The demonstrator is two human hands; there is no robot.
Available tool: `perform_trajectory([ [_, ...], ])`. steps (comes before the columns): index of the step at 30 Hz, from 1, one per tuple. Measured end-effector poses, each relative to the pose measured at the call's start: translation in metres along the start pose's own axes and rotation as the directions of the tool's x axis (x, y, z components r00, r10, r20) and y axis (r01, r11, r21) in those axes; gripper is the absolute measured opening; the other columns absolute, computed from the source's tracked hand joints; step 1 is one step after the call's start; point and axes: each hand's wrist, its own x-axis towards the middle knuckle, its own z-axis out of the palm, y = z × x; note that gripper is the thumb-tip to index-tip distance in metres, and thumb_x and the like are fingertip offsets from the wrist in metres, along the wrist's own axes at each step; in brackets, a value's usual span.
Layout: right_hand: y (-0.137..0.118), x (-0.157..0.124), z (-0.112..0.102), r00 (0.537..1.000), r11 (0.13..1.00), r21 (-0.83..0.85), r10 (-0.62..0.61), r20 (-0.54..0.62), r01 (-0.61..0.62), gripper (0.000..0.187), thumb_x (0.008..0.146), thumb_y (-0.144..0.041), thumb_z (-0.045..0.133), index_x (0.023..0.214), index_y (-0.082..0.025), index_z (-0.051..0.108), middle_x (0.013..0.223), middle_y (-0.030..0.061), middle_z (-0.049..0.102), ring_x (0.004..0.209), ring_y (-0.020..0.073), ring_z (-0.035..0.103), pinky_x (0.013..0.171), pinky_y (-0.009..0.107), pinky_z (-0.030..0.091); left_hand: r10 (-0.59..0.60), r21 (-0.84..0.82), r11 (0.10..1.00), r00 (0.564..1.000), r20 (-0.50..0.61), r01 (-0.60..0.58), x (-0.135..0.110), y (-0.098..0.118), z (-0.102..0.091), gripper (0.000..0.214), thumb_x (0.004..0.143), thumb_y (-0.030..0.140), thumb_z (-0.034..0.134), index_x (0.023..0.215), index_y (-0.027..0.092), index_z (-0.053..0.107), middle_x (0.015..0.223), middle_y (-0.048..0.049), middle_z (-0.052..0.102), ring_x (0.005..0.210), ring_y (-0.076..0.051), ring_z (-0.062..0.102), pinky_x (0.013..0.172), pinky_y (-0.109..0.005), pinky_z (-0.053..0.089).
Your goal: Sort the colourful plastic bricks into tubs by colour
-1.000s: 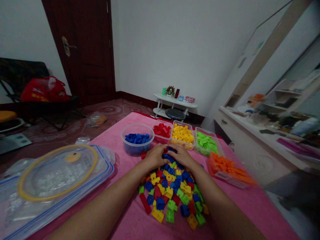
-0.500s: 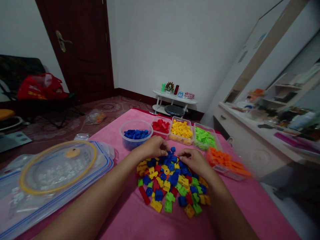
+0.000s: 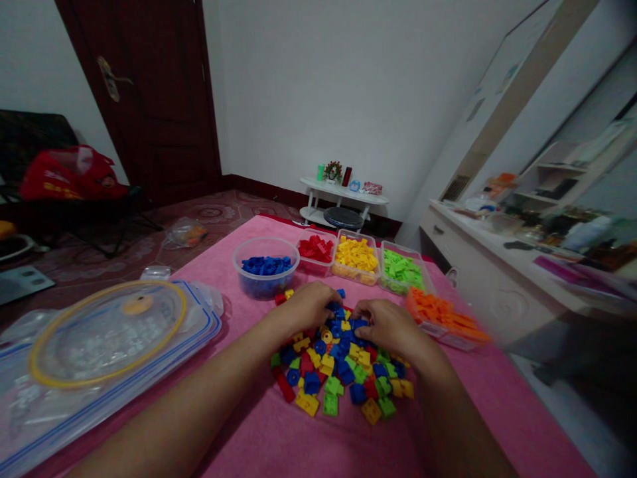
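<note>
A heap of mixed red, blue, yellow and green toy bricks (image 3: pixel 338 372) lies on the pink cloth (image 3: pixel 308 445). My left hand (image 3: pixel 308 307) rests on the heap's far left side with fingers curled into the bricks. My right hand (image 3: pixel 385 325) sits on the far right side, fingers curled over blue bricks. What either hand grips is hidden under the fingers. Behind the heap stand a round tub of blue bricks (image 3: pixel 265 267) and clear trays of red bricks (image 3: pixel 314 249), yellow bricks (image 3: pixel 355 255), green bricks (image 3: pixel 401 269) and orange bricks (image 3: pixel 440 315).
Clear plastic lids (image 3: pixel 104 338), one round with a yellow rim, lie stacked at the left of the cloth. A white dresser (image 3: pixel 502 265) with clutter stands close on the right. A small white shelf table (image 3: pixel 343 196), a dark door (image 3: pixel 149 99) and a red bag (image 3: pixel 64 176) are farther off.
Both hands drew back from the far edge of the heap and parted slightly, then settled on the bricks again. The view shifted, so everything sits a little higher and further left.
</note>
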Motion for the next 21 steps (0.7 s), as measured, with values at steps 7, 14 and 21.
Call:
perform_trajectory([
  [7, -0.016, 0.005, 0.009, 0.987, 0.998, 0.056, 0.000, -0.158, 0.009, 0.042, 0.076, -0.030, 0.060, 0.118, -0.029, 0.063, 0.101, 0.0029, 0.070, 0.091, 0.0200, 0.062, 0.070, 0.026, 0.040, -0.158, -0.126, 0.982, 0.981, -0.116, 0.143, -0.002, 0.004, -0.019, 0.028, 0.078, 0.026, 0.051, 0.097, 0.022, 0.072, 0.090, -0.0041, 0.072, 0.078, -0.018, 0.064, 0.065, -0.025, 0.044],
  [14, -0.030, 0.005, 0.012, 0.986, 0.999, -0.030, 0.015, -0.169, -0.021, 0.024, 0.078, -0.032, 0.056, 0.096, -0.026, 0.072, 0.086, 0.0040, 0.071, 0.077, 0.0194, 0.063, 0.062, 0.025, 0.037, -0.266, -0.319, 0.921, 0.960, -0.089, 0.226, 0.001, 0.003, -0.015, 0.023, 0.076, 0.023, 0.049, 0.083, 0.015, 0.069, 0.075, -0.0046, 0.068, 0.066, -0.015, 0.061, 0.055, -0.021, 0.041],
  [21, -0.043, -0.003, -0.006, 0.941, 0.994, 0.067, -0.062, -0.333, 0.089, 0.021, 0.081, -0.032, 0.057, 0.094, -0.022, 0.070, 0.089, 0.0052, 0.071, 0.078, 0.0191, 0.062, 0.066, 0.026, 0.038, -0.241, -0.873, 0.268, 0.906, 0.349, 0.408, 0.002, 0.018, -0.009, 0.045, 0.087, 0.054, 0.040, 0.099, 0.016, 0.061, 0.079, -0.0035, 0.065, 0.059, -0.010, 0.059, 0.043, -0.017, 0.036],
])
